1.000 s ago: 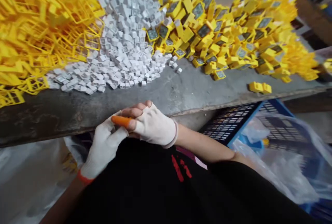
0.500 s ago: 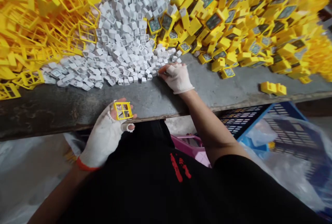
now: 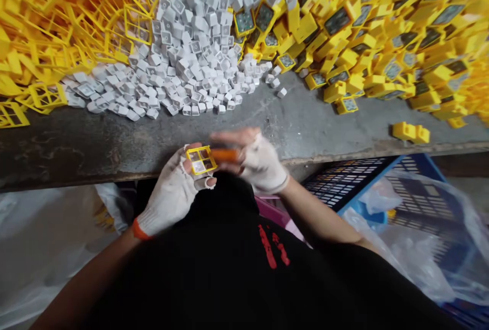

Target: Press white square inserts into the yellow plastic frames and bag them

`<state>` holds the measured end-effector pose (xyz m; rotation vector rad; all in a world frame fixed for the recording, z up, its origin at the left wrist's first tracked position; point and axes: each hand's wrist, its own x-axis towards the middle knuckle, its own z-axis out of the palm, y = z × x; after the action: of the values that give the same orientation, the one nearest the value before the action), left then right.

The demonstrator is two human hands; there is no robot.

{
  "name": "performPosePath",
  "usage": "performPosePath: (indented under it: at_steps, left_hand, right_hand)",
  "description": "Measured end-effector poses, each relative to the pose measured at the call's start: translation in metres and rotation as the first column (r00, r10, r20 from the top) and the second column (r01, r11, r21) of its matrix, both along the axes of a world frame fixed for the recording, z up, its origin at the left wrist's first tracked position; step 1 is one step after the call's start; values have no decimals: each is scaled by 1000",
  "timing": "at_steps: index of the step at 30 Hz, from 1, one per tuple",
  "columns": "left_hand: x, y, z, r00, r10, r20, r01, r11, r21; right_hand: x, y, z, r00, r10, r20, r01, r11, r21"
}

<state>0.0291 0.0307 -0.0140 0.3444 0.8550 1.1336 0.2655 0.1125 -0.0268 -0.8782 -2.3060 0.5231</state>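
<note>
Fingers of the left hand [image 3: 170,197] curl round a small yellow frame [image 3: 200,160], pinching it at the front edge of the worktop [image 3: 290,116]. Right hand [image 3: 262,164] is blurred, so I can't tell its grip; an orange stick [image 3: 224,155] sits against the frame. One cell looks whitish, others unclear. Big piles lie behind: empty frames [image 3: 76,29], white caps [image 3: 191,50], yellow blocks [image 3: 336,19].

Soft, even light leaves only faint shadows, while the right hand [image 3: 263,164] blurs with motion and wide-angle distortion bends the frame's edges.
</note>
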Motion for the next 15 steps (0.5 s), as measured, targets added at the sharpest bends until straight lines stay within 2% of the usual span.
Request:
performPosePath:
  at_steps: [1,3,5,7,10,13,15]
  left_hand:
    - [0,0,0,1000,11,18,-11,1000,-15]
    - [0,1,0,999,35,29,-35,999,-29]
    - [0,2,1,999,47,19,-47,999,-28]
    - [1,3,1,999,45,5,-45,999,-22]
    - [-1,3,2,999,44,-4,-44,999,-10]
    - [-3,3,1,999,42,15,-42,999,-14]
    - [-4,3,0,999,38,30,-37,999,-21]
  right_hand:
    - [9,17,3,991,-127,32,127,992,3]
    - [22,53,5,884,-428,190,439,898,-19]
    - [23,86,4,777,-493,392,552,833,-46]
    - [15,107,0,733,-451,510,545,837,-44]
    - [6,119,-5,733,-422,534,501,866,-3]
    - [13,114,-4,789,-394,471,449,894,-4]
    - [23,102,2,845,-347,408,401,914,-54]
